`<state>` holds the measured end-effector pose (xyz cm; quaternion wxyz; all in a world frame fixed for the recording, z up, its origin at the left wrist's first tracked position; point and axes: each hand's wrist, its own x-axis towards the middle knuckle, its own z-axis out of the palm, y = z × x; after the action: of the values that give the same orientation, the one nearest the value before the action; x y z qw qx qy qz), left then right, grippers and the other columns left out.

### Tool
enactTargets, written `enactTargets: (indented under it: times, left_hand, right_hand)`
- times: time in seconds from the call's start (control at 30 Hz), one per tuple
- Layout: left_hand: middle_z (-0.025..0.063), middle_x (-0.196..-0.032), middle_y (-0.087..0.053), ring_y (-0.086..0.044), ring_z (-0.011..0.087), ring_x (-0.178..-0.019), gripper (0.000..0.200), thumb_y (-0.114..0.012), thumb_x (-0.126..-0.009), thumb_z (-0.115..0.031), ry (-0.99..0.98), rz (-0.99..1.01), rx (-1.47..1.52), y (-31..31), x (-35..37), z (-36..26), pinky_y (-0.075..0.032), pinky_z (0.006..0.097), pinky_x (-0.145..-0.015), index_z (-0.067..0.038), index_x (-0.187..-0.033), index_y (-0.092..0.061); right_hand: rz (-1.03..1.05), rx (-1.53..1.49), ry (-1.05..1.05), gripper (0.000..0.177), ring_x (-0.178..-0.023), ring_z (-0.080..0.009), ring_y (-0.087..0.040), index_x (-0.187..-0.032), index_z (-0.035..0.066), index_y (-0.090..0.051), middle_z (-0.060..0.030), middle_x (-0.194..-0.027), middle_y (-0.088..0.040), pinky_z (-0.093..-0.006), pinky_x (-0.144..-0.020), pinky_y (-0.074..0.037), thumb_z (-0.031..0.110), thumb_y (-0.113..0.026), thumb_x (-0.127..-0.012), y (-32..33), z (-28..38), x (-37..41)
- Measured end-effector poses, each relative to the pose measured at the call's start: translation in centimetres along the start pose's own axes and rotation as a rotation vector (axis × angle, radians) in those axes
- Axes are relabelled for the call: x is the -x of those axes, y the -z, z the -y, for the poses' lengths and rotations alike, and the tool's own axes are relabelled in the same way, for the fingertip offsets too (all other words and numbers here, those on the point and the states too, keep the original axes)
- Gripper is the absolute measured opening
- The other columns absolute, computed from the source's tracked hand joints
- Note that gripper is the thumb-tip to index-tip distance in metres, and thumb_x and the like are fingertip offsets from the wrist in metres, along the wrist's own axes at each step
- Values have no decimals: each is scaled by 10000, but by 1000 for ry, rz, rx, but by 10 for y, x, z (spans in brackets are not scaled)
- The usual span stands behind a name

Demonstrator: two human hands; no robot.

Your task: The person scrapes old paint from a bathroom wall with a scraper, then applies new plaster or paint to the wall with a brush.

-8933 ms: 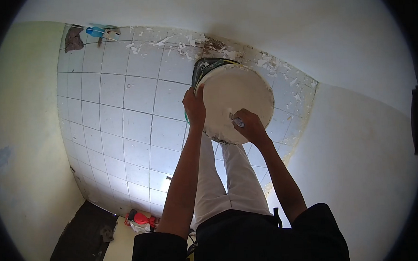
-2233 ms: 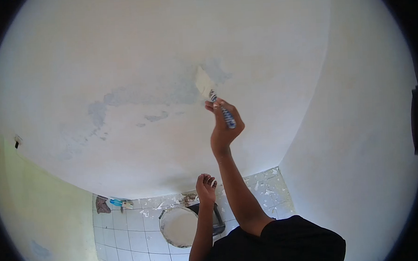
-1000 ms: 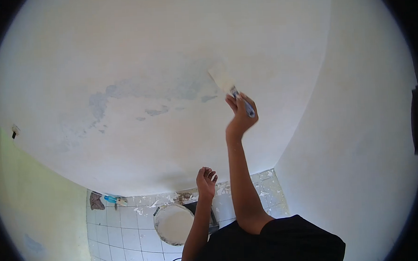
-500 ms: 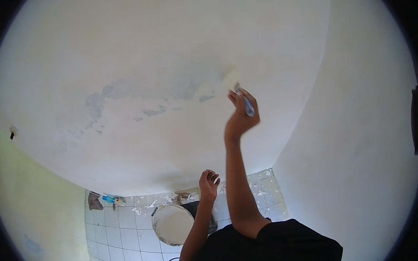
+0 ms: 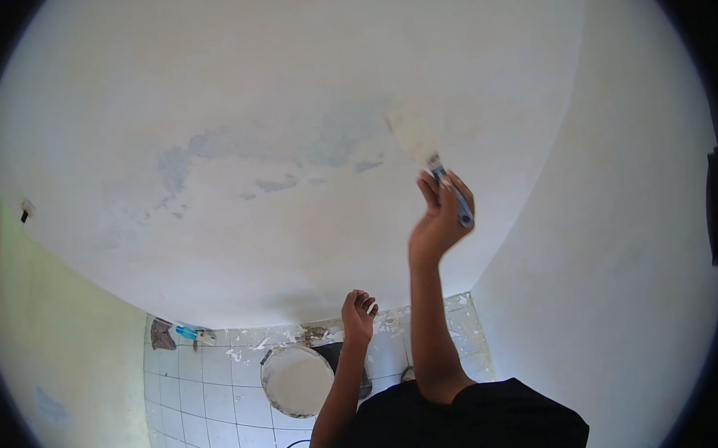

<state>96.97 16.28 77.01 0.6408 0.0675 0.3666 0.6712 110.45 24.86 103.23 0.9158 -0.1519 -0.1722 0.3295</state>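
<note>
My right hand [image 5: 445, 220] is closed around the blue-grey handle of a putty knife [image 5: 456, 202]. Its broad, cream-coloured blade points up and left, close against the white wall [image 5: 312, 250], at the right end of a grey-blue patch [image 5: 339, 133]. Lower down, my left hand [image 5: 359, 314] is raised in front of the wall's base with loosely curled fingers and nothing in it. Below and left of that hand, a round bucket [image 5: 299, 382] with whitish contents stands on the floor.
White flakes lie along the wall's foot on the tiled floor [image 5: 218, 398]. A dark cloth [image 5: 163, 335] and a blue object [image 5: 186, 332] are in the left corner. A dark item [image 5: 358, 376] sits beside the bucket. Side walls rise left and right; a socket [image 5: 27, 210] is at left.
My right hand and the putty knife have moved down and right in view, and the blade shows more clearly. My left hand has stayed nearly still. The view has shifted slightly.
</note>
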Motion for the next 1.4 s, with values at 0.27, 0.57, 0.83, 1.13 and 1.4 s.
enactTargets:
  times: [0.27, 0.57, 0.83, 1.13, 1.4]
  left_hand:
    - [-28, -817, -613, -582, 169, -856, 138, -591, -898, -306, 20, -27, 10, 11, -7, 0, -421, 379, -789, -175, -858, -589]
    - [-26, -816, -615, -586, 166, -834, 132, -594, -896, -294, 2, -44, -6, 2, 0, -1, -424, 375, -787, -171, -849, -586]
    - [-19, -830, -595, -566, 170, -854, 137, -605, -890, -295, 33, -56, 14, 2, -4, 3, -424, 378, -800, -166, -848, -581]
    - [-17, -834, -586, -559, 176, -857, 128, -600, -895, -283, 40, -56, 29, 0, -4, 1, -431, 381, -808, -163, -856, -576]
    - [-16, -839, -591, -558, 174, -863, 126, -597, -899, -283, -5, -41, 69, 7, -1, -5, -429, 382, -802, -164, -862, -579]
  right_hand:
    - [214, 271, -80, 133, -791, -301, -698, -974, -97, -615, -174, -936, -644, -368, -760, -617, -66, -541, -868, 86, -3, -2]
    - [824, 856, 637, 240, -950, -261, -687, -1011, 15, -681, -141, -974, -665, -317, -787, -576, -111, -636, -811, 72, -4, -13]
    - [989, 1011, 669, 311, -897, -297, -692, -1084, 41, -668, -187, -1058, -636, -355, -725, -581, -36, -695, -784, 97, -81, 7]
    - [975, 917, 443, 260, -877, -290, -689, -1050, 40, -669, -158, -989, -668, -349, -715, -567, -4, -688, -795, 81, -54, -1]
    - [849, 982, 670, 249, -929, -279, -686, -1048, 31, -673, -166, -1000, -659, -337, -740, -577, -48, -670, -812, 67, -31, -21]
